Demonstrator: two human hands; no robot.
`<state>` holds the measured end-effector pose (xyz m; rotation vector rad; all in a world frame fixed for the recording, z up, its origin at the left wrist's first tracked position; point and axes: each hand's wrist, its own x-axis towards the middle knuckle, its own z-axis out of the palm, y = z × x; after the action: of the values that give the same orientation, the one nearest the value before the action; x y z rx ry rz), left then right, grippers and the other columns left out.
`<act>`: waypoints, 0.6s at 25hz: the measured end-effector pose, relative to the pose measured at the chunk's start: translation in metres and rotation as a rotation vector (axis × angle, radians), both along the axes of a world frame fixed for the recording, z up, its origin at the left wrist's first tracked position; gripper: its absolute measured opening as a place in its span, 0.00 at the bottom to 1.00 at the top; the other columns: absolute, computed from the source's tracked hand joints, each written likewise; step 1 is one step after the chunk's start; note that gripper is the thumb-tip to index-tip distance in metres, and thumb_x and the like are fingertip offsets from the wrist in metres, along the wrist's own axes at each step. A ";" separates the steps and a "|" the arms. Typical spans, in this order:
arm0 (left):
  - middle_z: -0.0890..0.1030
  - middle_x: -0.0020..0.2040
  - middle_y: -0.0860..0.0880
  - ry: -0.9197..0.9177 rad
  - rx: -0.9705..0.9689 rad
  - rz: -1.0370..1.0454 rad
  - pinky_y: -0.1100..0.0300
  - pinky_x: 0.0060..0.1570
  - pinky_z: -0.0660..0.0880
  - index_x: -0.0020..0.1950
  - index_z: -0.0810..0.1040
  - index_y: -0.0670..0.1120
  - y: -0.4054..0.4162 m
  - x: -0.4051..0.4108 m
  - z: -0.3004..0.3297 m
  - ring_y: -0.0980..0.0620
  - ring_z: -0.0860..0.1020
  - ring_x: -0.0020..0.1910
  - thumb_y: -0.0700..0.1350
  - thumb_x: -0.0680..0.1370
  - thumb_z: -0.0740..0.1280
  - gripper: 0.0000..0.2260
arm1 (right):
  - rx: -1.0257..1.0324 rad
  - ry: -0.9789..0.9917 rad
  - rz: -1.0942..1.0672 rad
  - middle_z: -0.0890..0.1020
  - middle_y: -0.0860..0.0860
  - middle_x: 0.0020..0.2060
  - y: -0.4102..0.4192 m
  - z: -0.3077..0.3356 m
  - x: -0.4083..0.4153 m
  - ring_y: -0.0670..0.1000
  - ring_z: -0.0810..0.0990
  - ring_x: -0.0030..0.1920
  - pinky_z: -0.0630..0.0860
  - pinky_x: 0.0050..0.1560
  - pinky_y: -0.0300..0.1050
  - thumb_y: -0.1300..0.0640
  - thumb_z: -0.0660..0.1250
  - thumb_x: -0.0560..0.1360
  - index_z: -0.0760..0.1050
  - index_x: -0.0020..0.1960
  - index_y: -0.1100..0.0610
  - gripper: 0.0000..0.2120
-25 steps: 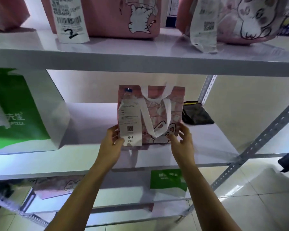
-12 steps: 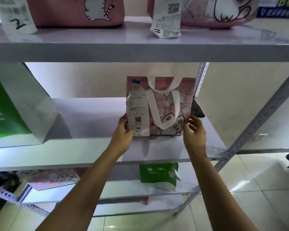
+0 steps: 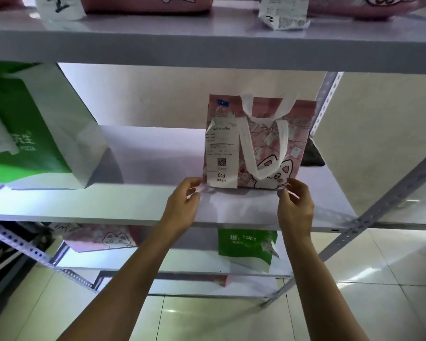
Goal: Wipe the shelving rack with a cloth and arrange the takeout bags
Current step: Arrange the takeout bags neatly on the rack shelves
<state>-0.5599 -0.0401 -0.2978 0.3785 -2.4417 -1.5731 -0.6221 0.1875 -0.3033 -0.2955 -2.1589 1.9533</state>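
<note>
Both hands have slipped down off the pink bag (image 3: 268,148) — left hand (image 3: 183,205) and right hand (image 3: 296,205) open, empty — bag upright on the middle shelf (image 3: 145,205), just beyond both.

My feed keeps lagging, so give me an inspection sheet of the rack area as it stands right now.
Surface: middle shelf, white, bare in front of the bags; no cloth on it that I can make out.
Job's things: pink cat bag upright on the middle shelf, receipt reading 046 on its front; green and white bag at the shelf's left.
Clutter: dark object behind the pink bag, identity unclear.
Hands: left hand and right hand open at the bag's lower corners; contact unclear.
Cables: nothing seen.
Surroundings: pink bags with receipts on the top shelf; a pink bag and a green bag on the lower shelf; tiled floor.
</note>
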 end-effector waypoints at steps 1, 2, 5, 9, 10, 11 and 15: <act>0.77 0.63 0.57 0.004 -0.011 0.008 0.68 0.53 0.72 0.63 0.75 0.55 -0.002 0.009 -0.004 0.54 0.75 0.64 0.40 0.82 0.60 0.13 | 0.005 -0.011 0.017 0.80 0.51 0.61 -0.005 -0.004 0.007 0.51 0.79 0.61 0.77 0.59 0.46 0.57 0.66 0.81 0.76 0.65 0.51 0.14; 0.78 0.62 0.57 0.014 -0.022 0.013 0.69 0.53 0.72 0.61 0.76 0.54 -0.003 0.017 -0.008 0.55 0.75 0.63 0.39 0.82 0.60 0.13 | 0.017 -0.015 0.041 0.80 0.50 0.61 -0.010 -0.007 0.014 0.50 0.78 0.60 0.77 0.58 0.45 0.59 0.66 0.81 0.76 0.64 0.50 0.13; 0.80 0.59 0.58 0.059 -0.072 0.011 0.63 0.58 0.74 0.59 0.78 0.54 -0.009 0.042 -0.016 0.58 0.76 0.60 0.39 0.82 0.62 0.13 | 0.119 0.018 0.135 0.80 0.47 0.58 -0.029 -0.016 0.034 0.45 0.79 0.57 0.77 0.51 0.40 0.59 0.65 0.81 0.78 0.59 0.48 0.10; 0.79 0.57 0.58 0.081 -0.088 0.044 0.63 0.58 0.72 0.58 0.78 0.54 -0.020 0.078 -0.028 0.60 0.75 0.59 0.39 0.81 0.62 0.13 | 0.187 0.017 0.282 0.81 0.48 0.54 -0.061 -0.028 0.063 0.45 0.81 0.50 0.78 0.42 0.39 0.59 0.64 0.81 0.78 0.57 0.48 0.09; 0.80 0.56 0.57 0.090 -0.084 0.061 0.63 0.58 0.72 0.58 0.79 0.53 -0.023 0.087 -0.030 0.60 0.75 0.59 0.38 0.80 0.62 0.13 | 0.185 0.021 0.317 0.81 0.49 0.53 -0.071 -0.031 0.071 0.48 0.82 0.49 0.81 0.44 0.43 0.60 0.65 0.81 0.79 0.57 0.49 0.09; 0.80 0.56 0.57 0.095 -0.088 0.081 0.65 0.58 0.72 0.58 0.79 0.52 -0.028 0.097 -0.033 0.59 0.75 0.59 0.38 0.79 0.62 0.13 | 0.188 0.029 0.356 0.82 0.49 0.52 -0.081 -0.034 0.079 0.49 0.82 0.49 0.81 0.47 0.46 0.61 0.65 0.81 0.79 0.57 0.50 0.09; 0.78 0.56 0.63 0.014 -0.091 0.208 0.69 0.55 0.71 0.59 0.78 0.55 -0.051 0.138 -0.057 0.60 0.74 0.59 0.40 0.79 0.61 0.13 | 0.196 0.030 0.534 0.83 0.49 0.49 -0.122 -0.062 0.111 0.47 0.82 0.50 0.79 0.50 0.39 0.64 0.65 0.80 0.79 0.56 0.53 0.09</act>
<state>-0.4219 -0.0912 -0.3551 0.5815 -2.3654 -1.3700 -0.5106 0.0660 -0.3650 0.3806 -2.5751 1.9354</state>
